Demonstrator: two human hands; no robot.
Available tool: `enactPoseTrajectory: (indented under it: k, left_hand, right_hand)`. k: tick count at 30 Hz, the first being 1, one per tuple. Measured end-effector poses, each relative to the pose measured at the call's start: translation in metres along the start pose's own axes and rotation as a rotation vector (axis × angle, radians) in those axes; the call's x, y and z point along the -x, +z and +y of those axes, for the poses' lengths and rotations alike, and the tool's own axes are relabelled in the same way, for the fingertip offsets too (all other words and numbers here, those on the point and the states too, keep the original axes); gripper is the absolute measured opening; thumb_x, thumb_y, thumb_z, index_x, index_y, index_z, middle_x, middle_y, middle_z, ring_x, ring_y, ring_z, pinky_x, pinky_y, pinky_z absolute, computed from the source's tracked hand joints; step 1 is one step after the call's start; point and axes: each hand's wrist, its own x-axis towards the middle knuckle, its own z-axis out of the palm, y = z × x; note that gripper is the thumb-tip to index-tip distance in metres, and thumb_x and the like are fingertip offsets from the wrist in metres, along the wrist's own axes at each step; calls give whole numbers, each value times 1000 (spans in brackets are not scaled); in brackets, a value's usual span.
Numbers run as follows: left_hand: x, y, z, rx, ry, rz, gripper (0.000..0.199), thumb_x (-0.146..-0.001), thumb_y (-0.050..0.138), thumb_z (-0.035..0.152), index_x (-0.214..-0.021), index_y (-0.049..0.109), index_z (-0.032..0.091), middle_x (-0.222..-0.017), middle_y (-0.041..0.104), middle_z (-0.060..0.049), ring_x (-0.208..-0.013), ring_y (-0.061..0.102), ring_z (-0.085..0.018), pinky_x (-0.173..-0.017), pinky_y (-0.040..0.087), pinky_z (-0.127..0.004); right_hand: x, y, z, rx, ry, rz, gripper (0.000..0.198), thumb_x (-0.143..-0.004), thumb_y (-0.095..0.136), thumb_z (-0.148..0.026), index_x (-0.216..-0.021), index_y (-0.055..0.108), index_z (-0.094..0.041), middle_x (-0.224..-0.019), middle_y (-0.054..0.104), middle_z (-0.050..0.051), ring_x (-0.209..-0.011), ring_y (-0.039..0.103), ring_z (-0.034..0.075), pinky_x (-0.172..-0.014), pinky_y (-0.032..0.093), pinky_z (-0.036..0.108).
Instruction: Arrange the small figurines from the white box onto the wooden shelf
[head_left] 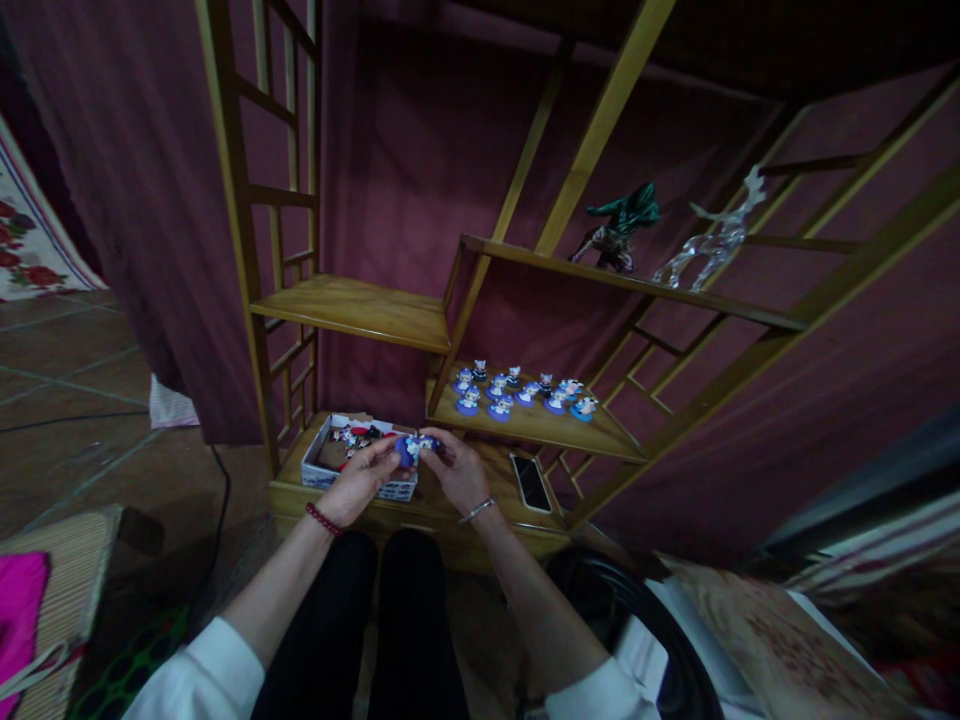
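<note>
Between both hands is a small purple-and-white figurine (415,449), held above the low shelf. My left hand (367,478) pinches its left side, and a red bead bracelet circles that wrist. Fingers of my right hand (456,468) grip its right side; a silver bangle is on this wrist. Just behind my left hand stands an open cardboard box (321,470) with more small red, black and white figurines (358,436) in it. Up to the right, several similar figurines (500,407) on purple and blue bases stand in rows on a wooden shelf (555,430).
A phone (531,484) lies on the lower board, right of my hands. Higher up, a green dark figure (621,228) and a clear deer figure (709,245) stand on a shelf. A black rounded object (637,600) and papers (780,630) are at lower right.
</note>
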Motion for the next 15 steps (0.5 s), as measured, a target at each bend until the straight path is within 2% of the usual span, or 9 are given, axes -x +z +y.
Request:
enactPoseTrajectory:
  k: [15]
  left_hand:
    - [0,3,0,21,-16,4,32,-63,68,28,-90,62,12,-87,64,-6,-77,59,-16,-78,45,-32]
  right_hand:
    - [-2,-12,-15,97,-127,-94,24,-75,54,-25,-99,60,-25,-96,63,0,-87,58,14,-78,45,27]
